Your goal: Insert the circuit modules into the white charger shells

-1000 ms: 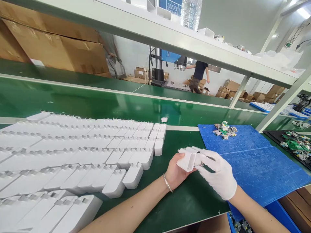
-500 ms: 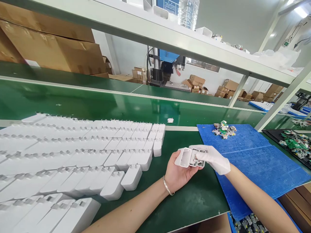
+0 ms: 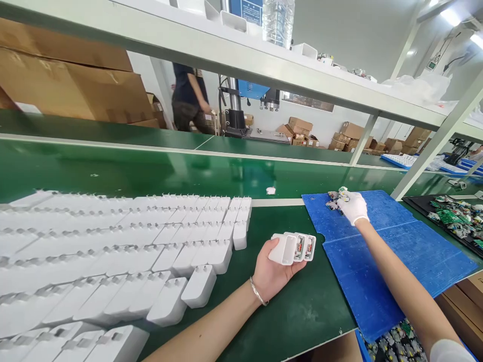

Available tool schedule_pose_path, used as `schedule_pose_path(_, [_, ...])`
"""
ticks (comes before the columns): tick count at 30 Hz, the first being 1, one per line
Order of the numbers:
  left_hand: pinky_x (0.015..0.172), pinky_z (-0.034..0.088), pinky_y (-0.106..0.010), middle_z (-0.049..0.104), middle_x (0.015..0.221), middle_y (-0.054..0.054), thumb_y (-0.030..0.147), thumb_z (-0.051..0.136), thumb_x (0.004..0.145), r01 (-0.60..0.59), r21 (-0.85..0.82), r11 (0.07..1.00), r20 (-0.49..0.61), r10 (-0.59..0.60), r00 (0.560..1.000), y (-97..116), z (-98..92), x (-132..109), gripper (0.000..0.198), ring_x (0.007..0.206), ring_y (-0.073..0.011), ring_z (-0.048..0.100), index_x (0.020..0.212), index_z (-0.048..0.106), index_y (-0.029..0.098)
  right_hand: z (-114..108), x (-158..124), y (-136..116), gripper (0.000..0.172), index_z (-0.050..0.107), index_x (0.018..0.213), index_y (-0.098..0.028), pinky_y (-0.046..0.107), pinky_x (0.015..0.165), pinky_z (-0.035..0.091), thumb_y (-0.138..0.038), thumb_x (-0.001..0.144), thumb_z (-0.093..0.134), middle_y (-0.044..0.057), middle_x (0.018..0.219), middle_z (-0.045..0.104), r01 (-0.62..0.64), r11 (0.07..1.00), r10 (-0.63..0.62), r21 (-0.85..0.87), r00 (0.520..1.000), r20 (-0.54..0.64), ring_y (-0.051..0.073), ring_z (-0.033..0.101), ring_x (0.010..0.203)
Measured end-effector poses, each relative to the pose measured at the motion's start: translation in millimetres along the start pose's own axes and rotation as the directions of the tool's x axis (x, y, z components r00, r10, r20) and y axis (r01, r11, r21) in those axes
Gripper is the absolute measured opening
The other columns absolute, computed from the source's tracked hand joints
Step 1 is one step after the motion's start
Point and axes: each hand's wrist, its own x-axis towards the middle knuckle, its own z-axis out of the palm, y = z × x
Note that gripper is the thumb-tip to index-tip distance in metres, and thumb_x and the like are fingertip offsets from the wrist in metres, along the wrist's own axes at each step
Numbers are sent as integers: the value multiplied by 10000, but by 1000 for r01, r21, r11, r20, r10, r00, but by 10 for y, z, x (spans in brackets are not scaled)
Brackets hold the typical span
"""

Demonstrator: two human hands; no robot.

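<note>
Holding three white plastic housings [image 3: 281, 250] over the green table [image 3: 298, 311], left hand [image 3: 274, 270] with fingers [image 3: 268, 246] wrapped around them, electronic parts [image 3: 309, 246] inside two, gloved right hand [image 3: 353, 207] at circuit boards [image 3: 332, 204] on a blue sheet [image 3: 400, 261], its grip unclear.

Left hand [image 3: 277, 269] bare, palm tilted up, fingers [image 3: 299, 265] and thumb [image 3: 270, 245] curled in a firm grip; left forearm [image 3: 211, 320] slants in from bottom. Right hand [image 3: 353, 207] gloved, palm down, closure unclear; right forearm [image 3: 400, 269] stretched forward, hands well apart.
</note>
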Motion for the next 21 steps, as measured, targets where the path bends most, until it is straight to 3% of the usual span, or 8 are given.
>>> schedule_pose_path(4, [663, 568, -333, 693, 936, -108, 315, 493, 830, -16, 16, 1000, -59, 17, 998, 27, 32, 4, 250, 835, -250, 675, 988, 568, 136, -11, 303, 280, 496, 700, 966, -150, 389, 878, 446, -483, 598, 713, 160, 1025, 672, -122, 975, 106, -187, 990, -92, 348, 590, 1051])
schedule_pose_path(8, [656, 569, -336, 691, 930, -112, 298, 485, 833, -21, 40, 999, -82, 24, 996, 36, 42, -3, 242, 829, -253, 676, 993, 560, 132, 126, 471, 351, 770, 535, 1245, -122, 385, 881, 448, -625, 669, 618, 195, 1187, 587, -163, 952, 124, -257, 979, -161, 316, 559, 1107])
schedule_pose_path(10, [656, 569, -337, 691, 919, -111, 297, 487, 833, -17, 49, 999, -92, 22, 996, 39, 39, -2, 245, 824, -253, 677, 998, 557, 130, 177, 602, 337, 666, 520, 1249, -144, 393, 909, 438, -584, 753, 584, 165, 1206, 577, -145, 950, 107, -278, 983, -147, 283, 548, 1121])
schedule_pose_path(14, [643, 567, -333, 691, 910, -106, 297, 485, 837, -20, 59, 998, -121, 28, 992, 46, 35, 1, 233, 808, -248, 679, 995, 550, 139, 181, 840, 344, 307, 618, 1030, -158, 384, 855, 486, -414, 871, 562, 67, 1061, 639, -108, 954, 106, -279, 994, -25, 184, 611, 954])
schedule_pose_path(21, [622, 561, -320, 691, 897, -105, 309, 479, 846, -2, 60, 998, -171, 13, 985, 43, 55, -18, 228, 784, -240, 681, 988, 543, 143, 13, 703, 554, 344, 584, 1124, -159, 406, 886, 479, -417, 921, 482, 81, 1133, 621, -115, 961, 94, -252, 991, -94, 179, 611, 983])
